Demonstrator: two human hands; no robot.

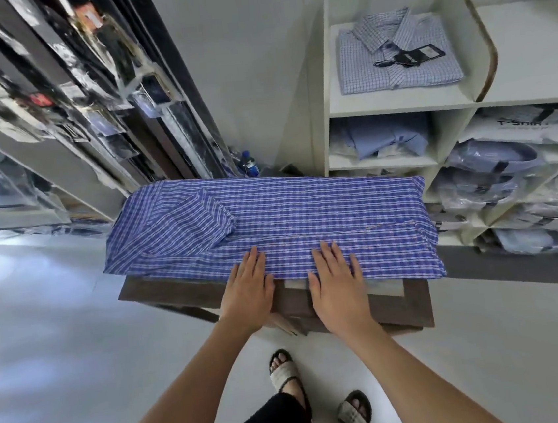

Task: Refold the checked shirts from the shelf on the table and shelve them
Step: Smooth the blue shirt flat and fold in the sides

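A blue and white checked shirt (pixel 305 208) lies spread face down across the small brown table (pixel 414 304), its sides folded inward and one sleeve folded across the left part. My left hand (pixel 248 290) rests flat on the shirt's near edge, fingers straight. Beside it, my right hand (pixel 338 284) presses flat on the same edge. A folded pale checked shirt (pixel 398 50) with a dark tag lies on the top of the white shelf (pixel 397 106) at the back right.
The white shelf's compartments hold bagged folded shirts (pixel 493 171). A rack of packaged clothes (pixel 80 104) stands at the left. A blue bottle (pixel 248 166) sits behind the table. My sandalled feet (pixel 324 396) stand on the pale floor.
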